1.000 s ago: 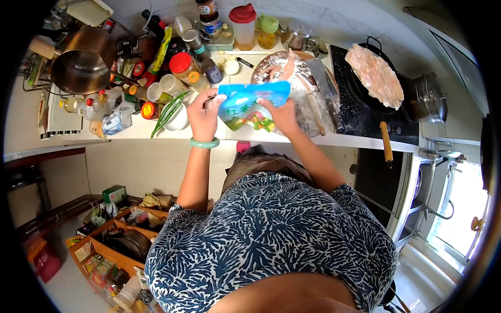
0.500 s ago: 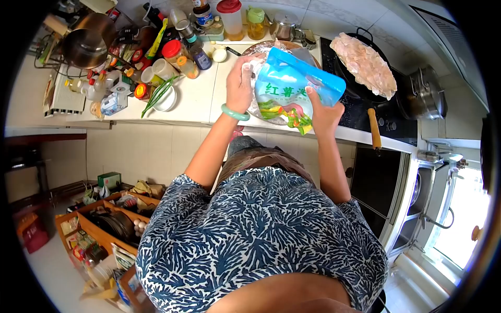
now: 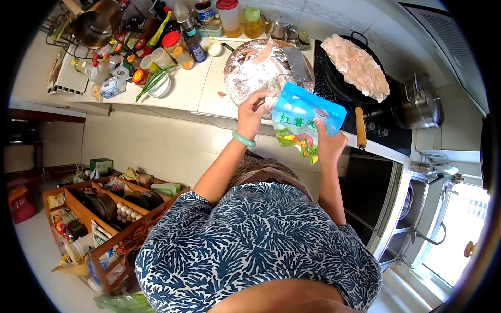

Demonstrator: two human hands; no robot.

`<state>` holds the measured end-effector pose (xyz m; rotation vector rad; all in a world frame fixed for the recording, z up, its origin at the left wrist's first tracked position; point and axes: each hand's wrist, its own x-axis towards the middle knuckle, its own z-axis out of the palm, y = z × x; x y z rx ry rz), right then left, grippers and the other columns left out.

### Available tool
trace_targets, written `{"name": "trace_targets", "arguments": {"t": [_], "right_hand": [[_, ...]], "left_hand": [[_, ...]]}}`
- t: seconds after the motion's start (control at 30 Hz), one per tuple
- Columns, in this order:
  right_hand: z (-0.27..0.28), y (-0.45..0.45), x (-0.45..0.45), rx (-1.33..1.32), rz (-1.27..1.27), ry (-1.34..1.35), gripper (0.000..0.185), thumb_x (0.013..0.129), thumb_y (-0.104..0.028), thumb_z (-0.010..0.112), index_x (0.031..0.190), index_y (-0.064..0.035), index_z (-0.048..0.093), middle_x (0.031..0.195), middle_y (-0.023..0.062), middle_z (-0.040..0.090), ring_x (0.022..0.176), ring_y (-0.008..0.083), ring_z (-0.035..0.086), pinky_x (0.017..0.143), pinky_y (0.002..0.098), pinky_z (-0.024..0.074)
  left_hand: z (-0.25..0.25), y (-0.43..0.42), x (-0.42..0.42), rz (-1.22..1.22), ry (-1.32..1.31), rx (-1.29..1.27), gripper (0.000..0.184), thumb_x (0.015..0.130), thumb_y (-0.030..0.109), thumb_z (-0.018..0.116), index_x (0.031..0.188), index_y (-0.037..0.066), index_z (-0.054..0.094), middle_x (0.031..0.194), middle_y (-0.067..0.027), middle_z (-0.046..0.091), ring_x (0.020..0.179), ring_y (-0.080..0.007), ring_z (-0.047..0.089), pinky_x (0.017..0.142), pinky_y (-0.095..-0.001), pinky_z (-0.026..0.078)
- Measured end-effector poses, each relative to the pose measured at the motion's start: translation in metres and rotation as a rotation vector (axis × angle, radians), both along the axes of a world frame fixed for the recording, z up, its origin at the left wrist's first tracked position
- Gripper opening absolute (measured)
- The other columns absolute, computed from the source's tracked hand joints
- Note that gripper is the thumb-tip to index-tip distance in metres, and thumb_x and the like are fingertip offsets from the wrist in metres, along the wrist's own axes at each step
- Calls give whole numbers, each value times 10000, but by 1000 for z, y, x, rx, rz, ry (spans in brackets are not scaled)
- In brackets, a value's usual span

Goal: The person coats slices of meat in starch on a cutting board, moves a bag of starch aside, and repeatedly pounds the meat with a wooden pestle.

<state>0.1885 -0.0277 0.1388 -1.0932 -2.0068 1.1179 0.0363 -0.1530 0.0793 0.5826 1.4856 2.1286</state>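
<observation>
A blue pouch with green lettering and pictured vegetables (image 3: pixel 302 117) is gripped at its right side by my right hand (image 3: pixel 330 144), thumb on its front. My left hand (image 3: pixel 252 112), a green bangle on its wrist, is beside the pouch's left edge with fingers bent together; what they hold, if anything, is too small to name. Behind the hands lies a round board (image 3: pixel 236 78) dusted with white powder. Strips of pale meat (image 3: pixel 263 53) lie on it, and a cleaver (image 3: pixel 297 65) rests at its right.
A pan on the black stove (image 3: pixel 382 128) holds a heap of pale slices (image 3: pixel 355 68); its wooden handle (image 3: pixel 360 128) points towards me. Green peppers (image 3: pixel 152 83) rest on a white bowl (image 3: pixel 160 87). Jars (image 3: pixel 183 58) crowd the counter's left. Below is a wooden rack (image 3: pixel 112 232) with eggs.
The pouch has moved right and towards me in my right hand. My left hand has come away from its top edge, and more of the floured board shows.
</observation>
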Motion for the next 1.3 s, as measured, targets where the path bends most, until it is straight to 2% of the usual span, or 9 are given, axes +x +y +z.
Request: {"name": "trace_targets", "arguments": {"t": [0.27,0.33,0.6,0.8,0.9,1.0,1.03,1.1,1.3], "right_hand": [[0,-19,2,111,93,-129,214,783,-186,666,822,24,666,594,132,609,508,142,562,516,298,444],[0,-20,1,197,108,-84,219,791,-196,656,825,20,668,577,140,601,485,168,572,501,304,443],[6,8,-10,339,100,-344,225,849,-231,569,809,-27,652,527,174,537,473,323,557,470,383,424],[17,27,-35,553,253,-698,236,832,-234,567,701,-42,610,576,173,573,551,362,580,540,433,453],[16,44,-47,544,327,-719,261,818,-244,586,690,-17,606,622,190,589,609,378,592,579,446,470],[23,57,-66,494,412,-772,278,794,-241,613,704,22,606,679,224,598,677,389,602,621,445,484],[21,65,-74,457,422,-750,307,776,-259,634,698,37,598,686,235,592,690,396,595,624,444,477],[19,76,-90,400,476,-779,363,750,-284,664,748,71,586,712,250,590,726,397,597,648,441,470],[14,96,-115,98,563,-789,456,752,-359,648,831,88,603,817,284,598,819,406,595,720,413,478]], "left_hand": [[-6,-28,-30,-100,-82,-672,279,865,273,578,822,5,643,567,24,523,531,-95,440,499,-241,350],[-1,-35,-45,68,144,-750,453,832,412,583,702,-19,631,512,-88,528,509,-136,480,514,-292,395],[-131,-93,-171,377,724,-1130,224,742,132,657,951,74,600,902,-162,559,813,-306,575,695,-396,463],[-129,-89,-160,306,843,-1175,283,732,115,655,1007,98,587,935,-140,563,843,-324,544,739,-397,467],[-99,-57,-112,467,441,-746,255,769,88,606,1012,17,574,901,-87,602,783,-196,576,703,-312,476],[-90,-22,-45,-287,-70,-250,297,822,220,600,1072,61,575,1024,-86,611,936,-146,568,818,-255,462],[-60,0,-22,-490,-303,-503,447,825,296,605,1180,46,496,1151,-129,553,1071,-188,526,925,-320,432],[-42,17,13,-757,-810,202,561,832,287,598,1278,16,391,1235,-139,497,1117,-223,516,977,-344,408],[-25,25,37,-711,-1027,473,623,809,118,632,1332,33,304,1309,-126,430,1154,-240,490,964,-361,434]]}}
